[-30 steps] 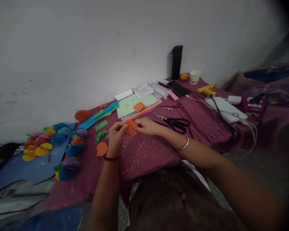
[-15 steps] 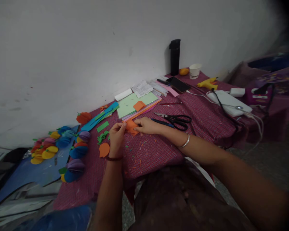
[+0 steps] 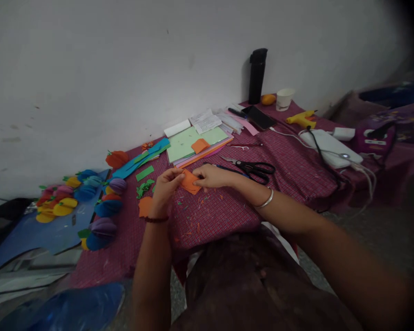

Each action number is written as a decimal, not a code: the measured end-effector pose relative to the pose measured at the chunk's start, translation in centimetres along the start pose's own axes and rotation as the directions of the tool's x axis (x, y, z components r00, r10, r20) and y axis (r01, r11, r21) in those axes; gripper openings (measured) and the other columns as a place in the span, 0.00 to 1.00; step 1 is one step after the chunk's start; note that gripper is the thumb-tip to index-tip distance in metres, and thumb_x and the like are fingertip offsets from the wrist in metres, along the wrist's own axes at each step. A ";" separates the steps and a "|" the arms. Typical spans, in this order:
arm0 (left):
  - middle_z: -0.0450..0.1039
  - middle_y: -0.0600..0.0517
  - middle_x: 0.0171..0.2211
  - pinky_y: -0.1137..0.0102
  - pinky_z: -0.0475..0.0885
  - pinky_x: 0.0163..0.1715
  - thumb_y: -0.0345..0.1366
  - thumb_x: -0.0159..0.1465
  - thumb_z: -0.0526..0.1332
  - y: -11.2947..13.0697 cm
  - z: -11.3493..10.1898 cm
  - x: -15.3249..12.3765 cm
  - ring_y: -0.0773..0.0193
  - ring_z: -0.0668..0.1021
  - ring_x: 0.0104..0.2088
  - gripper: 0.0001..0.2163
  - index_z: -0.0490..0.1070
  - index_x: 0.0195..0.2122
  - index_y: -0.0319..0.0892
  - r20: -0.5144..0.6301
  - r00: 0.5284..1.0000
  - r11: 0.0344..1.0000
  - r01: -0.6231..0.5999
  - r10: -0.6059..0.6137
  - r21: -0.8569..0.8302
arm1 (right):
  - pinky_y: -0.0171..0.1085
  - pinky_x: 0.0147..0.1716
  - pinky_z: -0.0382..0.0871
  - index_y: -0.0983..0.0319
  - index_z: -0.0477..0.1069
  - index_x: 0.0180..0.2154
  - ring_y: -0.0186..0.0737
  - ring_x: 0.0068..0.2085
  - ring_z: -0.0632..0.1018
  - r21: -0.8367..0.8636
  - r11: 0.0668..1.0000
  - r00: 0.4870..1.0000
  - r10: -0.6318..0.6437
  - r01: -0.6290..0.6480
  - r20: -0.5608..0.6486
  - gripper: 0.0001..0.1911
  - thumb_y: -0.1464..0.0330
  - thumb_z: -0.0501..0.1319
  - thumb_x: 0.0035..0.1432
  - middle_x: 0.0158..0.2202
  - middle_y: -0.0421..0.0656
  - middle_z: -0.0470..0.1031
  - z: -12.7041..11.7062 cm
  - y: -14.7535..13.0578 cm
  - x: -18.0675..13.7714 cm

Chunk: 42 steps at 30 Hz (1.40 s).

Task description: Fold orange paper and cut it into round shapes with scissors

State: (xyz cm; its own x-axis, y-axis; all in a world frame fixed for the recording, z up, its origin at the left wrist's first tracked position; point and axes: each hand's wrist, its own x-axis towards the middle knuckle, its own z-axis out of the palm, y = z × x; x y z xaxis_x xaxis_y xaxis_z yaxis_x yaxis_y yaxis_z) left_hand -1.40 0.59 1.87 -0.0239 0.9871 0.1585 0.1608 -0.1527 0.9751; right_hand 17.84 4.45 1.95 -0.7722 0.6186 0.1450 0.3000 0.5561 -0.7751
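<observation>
Left hand: pinched on one edge of the orange paper.
Right hand: gripping the opposite edge.
Paper's place: between both hands, over the table; I can't tell whether it touches.
Nearby: scissors just past the right wrist, scraps scattered closer to the person.

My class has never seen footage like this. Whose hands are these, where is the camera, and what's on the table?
There is no machine here, just a person's two bare hands. The camera is worn on that person's head, looking forward and down. The left hand and right hand hold orange paper between them. On the checked cloth lie black-handled scissors, a green strip, a stack of coloured sheets, a phone and a yellow glue gun. A black bottle stands at the back; colourful rounded shapes sit at the left.
</observation>
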 end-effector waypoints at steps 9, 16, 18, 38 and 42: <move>0.69 0.54 0.25 0.74 0.63 0.29 0.36 0.55 0.68 0.5 -0.4 -0.7 0.69 0.69 0.27 0.06 0.76 0.25 0.41 0.041 0.984 0.985 -0.173 0.173 -0.016 | 0.31 0.25 0.51 0.63 0.62 0.24 0.29 0.24 0.63 -0.082 0.985 0.973 -0.163 0.151 -0.164 0.07 0.73 0.57 0.53 0.22 0.35 0.62 -0.7 -0.7 -0.8; 0.72 0.53 0.30 0.72 0.67 0.35 0.34 0.55 0.67 0.7 0.3 -1.1 0.66 0.72 0.33 0.04 0.77 0.24 0.43 -0.179 0.921 0.921 -0.370 0.347 -0.122 | 0.31 0.27 0.57 0.64 0.68 0.29 0.31 0.27 0.66 0.020 0.980 0.863 -0.164 0.197 -0.478 0.04 0.70 0.58 0.55 0.26 0.38 0.67 -0.2 -2.3 -1.5; 0.72 0.53 0.29 0.71 0.67 0.35 0.34 0.56 0.67 0.7 0.5 -1.1 0.66 0.72 0.33 0.04 0.77 0.25 0.43 -0.187 0.917 0.916 -0.379 0.351 -0.136 | 0.31 0.27 0.58 0.64 0.68 0.29 0.31 0.27 0.66 0.008 0.979 0.839 -0.170 0.203 -0.517 0.04 0.70 0.58 0.55 0.26 0.38 0.67 -0.1 -2.3 -1.4; 0.69 0.56 0.24 0.76 0.64 0.28 0.37 0.57 0.66 0.6 1.5 -1.6 0.71 0.68 0.25 0.07 0.72 0.26 0.41 -0.259 0.935 0.958 -0.273 0.242 -0.089 | 0.32 0.26 0.54 0.63 0.64 0.25 0.31 0.26 0.64 0.045 0.993 0.938 -0.084 0.105 -0.337 0.07 0.69 0.56 0.55 0.23 0.36 0.63 -0.5 -1.2 -1.1; 0.69 0.56 0.23 0.76 0.63 0.26 0.36 0.56 0.66 0.8 1.3 -1.6 0.71 0.68 0.24 0.07 0.72 0.26 0.40 -0.134 0.974 0.979 -0.194 0.184 -0.062 | 0.32 0.26 0.53 0.62 0.61 0.24 0.31 0.26 0.62 0.115 0.987 0.965 -0.078 0.109 -0.249 0.12 0.64 0.57 0.56 0.22 0.36 0.60 0.0 -0.8 -0.8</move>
State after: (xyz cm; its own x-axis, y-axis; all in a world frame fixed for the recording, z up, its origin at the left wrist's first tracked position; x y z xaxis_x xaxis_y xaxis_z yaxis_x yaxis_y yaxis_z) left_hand 0.08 -1.04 2.17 -0.1259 0.9265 0.3545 0.1012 -0.3435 0.9337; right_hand 18.17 3.47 2.47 -0.6290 0.6925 0.3534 0.1480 0.5529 -0.8200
